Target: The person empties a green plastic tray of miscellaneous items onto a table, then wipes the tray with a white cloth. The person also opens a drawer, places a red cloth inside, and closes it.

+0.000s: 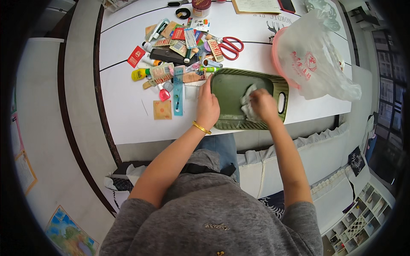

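Observation:
A green plastic basket (227, 96) with a handle slot in its right end lies at the table's front edge. My left hand (209, 107), a gold bangle at its wrist, grips the basket's left wall. Inside the basket my right hand (264, 105) is closed on a crumpled whitish cloth (248, 104), pressed to the floor; the hand is slightly blurred. Left of the basket lies a heap of small items, among them red-handled scissors (231, 48), a black case (168, 56), a blue translucent ruler (178, 92), a yellow bottle (139, 74) and a pink nail-polish bottle (164, 94).
To the right a pink basin (276, 48) holds a translucent plastic bag (307, 60). At the far side are a lidded jar (201, 8), a roll of black tape (183, 13), a notebook (256, 6) and a phone (286, 5). A cushioned sofa (307, 160) stands behind the table's near edge.

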{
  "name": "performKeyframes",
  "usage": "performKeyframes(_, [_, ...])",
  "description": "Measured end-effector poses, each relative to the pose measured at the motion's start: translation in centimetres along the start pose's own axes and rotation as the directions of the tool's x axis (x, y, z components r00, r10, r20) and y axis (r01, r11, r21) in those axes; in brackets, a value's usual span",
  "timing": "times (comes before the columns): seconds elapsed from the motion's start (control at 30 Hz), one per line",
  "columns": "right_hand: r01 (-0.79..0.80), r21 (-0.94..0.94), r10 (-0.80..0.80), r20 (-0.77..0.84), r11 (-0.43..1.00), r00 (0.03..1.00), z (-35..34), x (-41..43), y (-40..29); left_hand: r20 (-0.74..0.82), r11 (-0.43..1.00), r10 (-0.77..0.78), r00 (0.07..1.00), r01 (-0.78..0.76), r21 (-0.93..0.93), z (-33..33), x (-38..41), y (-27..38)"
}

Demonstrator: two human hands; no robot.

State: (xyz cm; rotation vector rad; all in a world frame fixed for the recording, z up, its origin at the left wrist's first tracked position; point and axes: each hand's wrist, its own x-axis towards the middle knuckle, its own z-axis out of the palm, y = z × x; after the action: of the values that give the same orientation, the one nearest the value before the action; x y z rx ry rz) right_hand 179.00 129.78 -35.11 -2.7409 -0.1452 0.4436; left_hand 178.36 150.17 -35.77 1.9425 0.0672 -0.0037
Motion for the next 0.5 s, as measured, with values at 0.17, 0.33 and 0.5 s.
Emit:
performKeyframes(0.17, [-0.07,0.129,0.116,-0.395,0.989,0.911,2.4,3.5,-2.8,0.014,1.0,-0.009,1.0,0.01,-0.02,0.1,0.0,-0.2])
performKeyframes(0.33, [0.19,0.14,-0.153,-0.24,0.972,0.959,3.6,2.4,-6.5,-0.054,1.0,-0.005,0.999,0.005,-0.004,0.7,0.0,-0.4])
performKeyframes(0.5, [0.398,0.187,-0.43,0.183,0.898,0.884,2.7,0.9,-5.9,-0.052,1.0,-0.022,0.998,0.022,-0.008,0.6,0.1,-0.5])
